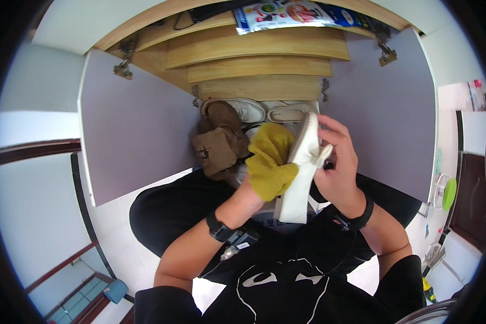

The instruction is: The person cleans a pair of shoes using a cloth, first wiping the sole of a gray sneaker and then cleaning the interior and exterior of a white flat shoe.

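A white wedge-heeled shoe with a bow point(301, 184) is held on its side over my lap, its toe pointing up toward the cabinet. My right hand point(340, 166) grips it from the right, fingers near the toe and thumb by the bow. A mustard-yellow cloth point(270, 156) covers most of my left hand point(243, 202), and it lies against the left side of the shoe. The cloth hides my left fingers, so their grip does not show. Brown boots point(216, 152) lie left of the cloth, with a white lace-up shoe point(249, 110) behind them.
The wooden cabinet stands open, with its left door point(133, 133) and right door point(380, 117) on either side. Stepped shelves point(259, 48) rise above the shoes. A shiny printed packet point(287, 14) lies on the upper shelf. Another pale shoe point(287, 114) sits at the cabinet's bottom.
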{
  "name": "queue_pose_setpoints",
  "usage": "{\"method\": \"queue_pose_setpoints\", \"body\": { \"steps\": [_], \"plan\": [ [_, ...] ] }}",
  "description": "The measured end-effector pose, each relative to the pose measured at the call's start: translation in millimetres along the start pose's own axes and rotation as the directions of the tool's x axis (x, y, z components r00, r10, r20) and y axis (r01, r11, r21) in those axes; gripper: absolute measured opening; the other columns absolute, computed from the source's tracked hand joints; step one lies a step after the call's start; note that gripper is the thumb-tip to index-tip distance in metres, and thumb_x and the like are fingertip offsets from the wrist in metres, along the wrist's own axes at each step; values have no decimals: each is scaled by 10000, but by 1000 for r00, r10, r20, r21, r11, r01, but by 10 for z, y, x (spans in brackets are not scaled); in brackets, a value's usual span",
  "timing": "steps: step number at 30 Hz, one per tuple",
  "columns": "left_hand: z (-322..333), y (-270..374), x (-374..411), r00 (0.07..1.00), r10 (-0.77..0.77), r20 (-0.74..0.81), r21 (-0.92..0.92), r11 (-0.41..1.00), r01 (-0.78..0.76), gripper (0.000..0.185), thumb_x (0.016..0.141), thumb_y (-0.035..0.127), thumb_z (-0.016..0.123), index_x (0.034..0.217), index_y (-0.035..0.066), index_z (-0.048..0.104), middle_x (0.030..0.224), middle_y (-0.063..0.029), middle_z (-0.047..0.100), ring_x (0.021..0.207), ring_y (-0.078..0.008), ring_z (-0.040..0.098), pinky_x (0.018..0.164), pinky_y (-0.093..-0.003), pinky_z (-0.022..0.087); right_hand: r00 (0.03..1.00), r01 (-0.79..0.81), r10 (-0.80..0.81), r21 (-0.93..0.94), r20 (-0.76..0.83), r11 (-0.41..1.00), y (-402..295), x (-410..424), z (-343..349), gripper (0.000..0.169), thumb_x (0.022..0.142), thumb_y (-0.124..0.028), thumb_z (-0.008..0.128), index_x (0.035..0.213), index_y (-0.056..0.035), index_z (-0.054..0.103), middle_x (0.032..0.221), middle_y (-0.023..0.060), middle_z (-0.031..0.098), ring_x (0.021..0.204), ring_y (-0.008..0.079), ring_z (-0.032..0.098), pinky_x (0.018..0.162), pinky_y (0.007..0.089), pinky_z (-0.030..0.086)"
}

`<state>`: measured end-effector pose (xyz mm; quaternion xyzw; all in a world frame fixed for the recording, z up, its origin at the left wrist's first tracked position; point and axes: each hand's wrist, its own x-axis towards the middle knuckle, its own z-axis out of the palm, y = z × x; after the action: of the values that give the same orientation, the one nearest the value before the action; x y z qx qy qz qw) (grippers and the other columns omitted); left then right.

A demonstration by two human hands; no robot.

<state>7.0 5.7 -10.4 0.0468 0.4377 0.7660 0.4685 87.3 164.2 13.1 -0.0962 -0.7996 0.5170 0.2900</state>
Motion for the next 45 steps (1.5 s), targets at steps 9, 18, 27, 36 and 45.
{"method": "queue_pose_setpoints", "body": {
  "steps": [9, 18, 27, 36, 45],
  "plan": [
    [-74, -258, -207, 922, -385, 35, 253, 896, 365, 504, 890, 119, 744, 1342, 46, 535, 1232, -74, 642, 1122, -137, 602, 933, -324, 518, 976, -209, 209, 6, -60, 978, 225, 7, -48, 600, 710, 186, 568, 1253, -68, 577, 1150, 161, 615, 914, 278, 626, 765, 302, 501],
    [-33, -144, -223, 868, -487, 100, 201, 864, 462, 490, 920, 197, 733, 1350, 56, 545, 1266, -58, 636, 1132, -152, 614, 957, -321, 501, 965, -194, 197, 30, -172, 980, 397, 91, -51, 606, 768, 162, 537, 1320, -86, 572, 1152, 159, 634, 965, 267, 647, 825, 322, 519],
    [-128, -160, -267, 843, -513, 164, 8, 855, 519, 521, 946, 197, 696, 1404, 58, 489, 1322, -78, 606, 1187, -183, 599, 1016, -358, 479, 952, -280, 277, -3, -126, 960, 433, 176, -93, 445, 895, -12, 690, 1322, -67, 580, 1208, 55, 648, 911, 97, 665, 768, 238, 562],
    [-89, -161, -307, 898, -425, 112, 26, 905, 425, 653, 977, 283, 648, 1517, 72, 348, 1441, -107, 516, 1282, -208, 545, 1056, -389, 471, 902, -356, 403, 259, -157, 898, 373, 265, -152, 417, 948, -65, 638, 1354, -57, 539, 1178, 53, 636, 1042, 146, 619, 988, 355, 486],
    [-297, -277, -344, 913, -339, 229, 481, 854, 197, 725, 925, 219, 723, 1514, 68, 328, 1403, -112, 544, 1281, -198, 542, 1057, -380, 468, 854, -188, 317, 325, -412, 927, 413, 288, -123, 422, 943, -7, 638, 1341, 10, 498, 1142, 71, 623, 1001, 124, 611, 866, 267, 519]
  ]
}}
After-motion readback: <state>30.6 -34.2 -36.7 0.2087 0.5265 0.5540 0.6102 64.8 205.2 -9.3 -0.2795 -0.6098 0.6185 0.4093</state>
